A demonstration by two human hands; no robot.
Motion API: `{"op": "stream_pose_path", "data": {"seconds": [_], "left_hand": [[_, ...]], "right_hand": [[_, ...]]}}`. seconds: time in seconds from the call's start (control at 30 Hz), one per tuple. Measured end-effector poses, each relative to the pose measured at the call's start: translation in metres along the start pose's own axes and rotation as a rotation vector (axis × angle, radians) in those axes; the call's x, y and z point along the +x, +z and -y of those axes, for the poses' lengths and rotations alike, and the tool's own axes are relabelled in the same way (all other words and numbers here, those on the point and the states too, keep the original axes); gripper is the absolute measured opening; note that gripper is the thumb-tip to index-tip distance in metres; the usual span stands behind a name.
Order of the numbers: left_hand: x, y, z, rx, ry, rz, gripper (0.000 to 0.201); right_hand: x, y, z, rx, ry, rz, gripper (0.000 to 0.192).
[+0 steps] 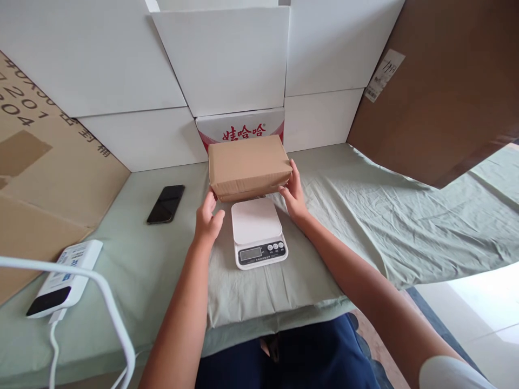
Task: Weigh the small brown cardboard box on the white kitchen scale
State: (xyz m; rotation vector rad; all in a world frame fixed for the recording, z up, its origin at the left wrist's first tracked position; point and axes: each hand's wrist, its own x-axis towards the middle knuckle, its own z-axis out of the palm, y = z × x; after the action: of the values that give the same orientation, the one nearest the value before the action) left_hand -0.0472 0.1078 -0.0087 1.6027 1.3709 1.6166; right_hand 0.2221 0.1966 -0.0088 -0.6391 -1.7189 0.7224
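Note:
A closed brown cardboard box (249, 163) is between my hands, just behind a white kitchen scale (256, 222). My left hand (208, 219) holds the box at its near left corner, fingers against the side and thumb sticking out. On the opposite end, my right hand (294, 192) grips the near right corner, with fingers along the side and the thumb at the front. Whether the box rests on the cloth or is slightly raised, I cannot tell. Nothing lies on the scale's platform, and its small display looks blank.
A black phone (166, 204) lies to the left on the green cloth (170, 281). Farther left are a white power bank (67, 278) and a white cable (109, 294). White boxes (227, 59) form a wall behind; large brown cartons (438, 81) flank the right and left.

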Motion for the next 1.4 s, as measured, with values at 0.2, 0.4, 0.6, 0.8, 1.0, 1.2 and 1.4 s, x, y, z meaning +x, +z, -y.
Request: {"op": "stream_pose_path", "data": {"seconds": [0.2, 0.4, 0.6, 0.8, 1.0, 1.2, 1.4], "left_hand": [[-0.015, -0.003, -0.013, 0.158, 0.143, -0.043, 0.079], [-0.058, 0.003, -0.02, 0.098, 0.079, -0.118, 0.08], [-0.111, 0.004, -0.024, 0.036, -0.039, -0.124, 0.081], [-0.113, 0.003, -0.027, -0.014, -0.108, -0.123, 0.082], [-0.11, 0.003, -0.028, -0.035, -0.163, -0.15, 0.084], [-0.111, 0.004, -0.026, -0.046, -0.167, -0.181, 0.084], [-0.115, 0.004, -0.025, -0.015, -0.145, -0.182, 0.082]], "right_hand": [[-0.01, -0.005, 0.022, -0.023, -0.033, -0.097, 0.085], [-0.046, -0.006, 0.044, 0.014, 0.014, -0.14, 0.086], [-0.092, -0.015, 0.059, -0.017, 0.084, -0.139, 0.077], [-0.093, -0.018, 0.068, -0.068, 0.098, -0.107, 0.077], [-0.089, -0.019, 0.075, -0.077, 0.099, -0.097, 0.075], [-0.088, -0.02, 0.073, -0.072, 0.086, -0.093, 0.073], [-0.085, -0.02, 0.067, -0.064, 0.077, -0.1, 0.073]]}}
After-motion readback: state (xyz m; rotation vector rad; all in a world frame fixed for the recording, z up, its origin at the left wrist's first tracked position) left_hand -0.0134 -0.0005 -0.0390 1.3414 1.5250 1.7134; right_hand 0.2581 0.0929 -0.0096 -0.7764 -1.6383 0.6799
